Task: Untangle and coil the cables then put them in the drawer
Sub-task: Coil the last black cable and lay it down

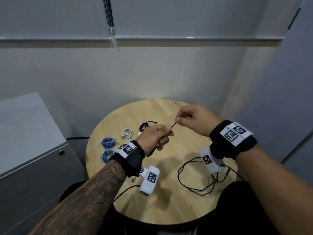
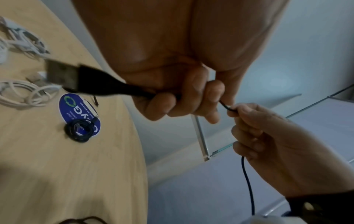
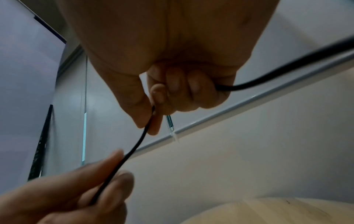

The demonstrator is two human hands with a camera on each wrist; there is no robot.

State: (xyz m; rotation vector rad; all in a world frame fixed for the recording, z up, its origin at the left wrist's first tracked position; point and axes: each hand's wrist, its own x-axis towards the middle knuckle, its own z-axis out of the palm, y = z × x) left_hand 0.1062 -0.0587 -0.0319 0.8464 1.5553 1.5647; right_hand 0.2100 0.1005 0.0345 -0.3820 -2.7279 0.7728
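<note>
Both hands are raised over the round wooden table (image 1: 169,209), holding one thin black cable (image 1: 174,125) stretched short between them. My left hand (image 1: 158,135) grips its end, and the black USB plug (image 2: 76,80) sticks out behind the fist. My right hand (image 1: 189,119) pinches the same cable (image 3: 134,147) between thumb and forefinger, and it runs on through the curled fingers. The slack (image 1: 189,177) lies in loose loops on the table's right side. A grey drawer cabinet (image 1: 33,167) stands to the left, its drawer closed.
Coiled cables lie on the table's left part: two blue (image 1: 108,142), one white (image 1: 127,133), one black (image 1: 145,126) resting on a blue sticker (image 2: 80,115). A wall and a window blind are close behind. My dark-clothed lap meets the table's near edge.
</note>
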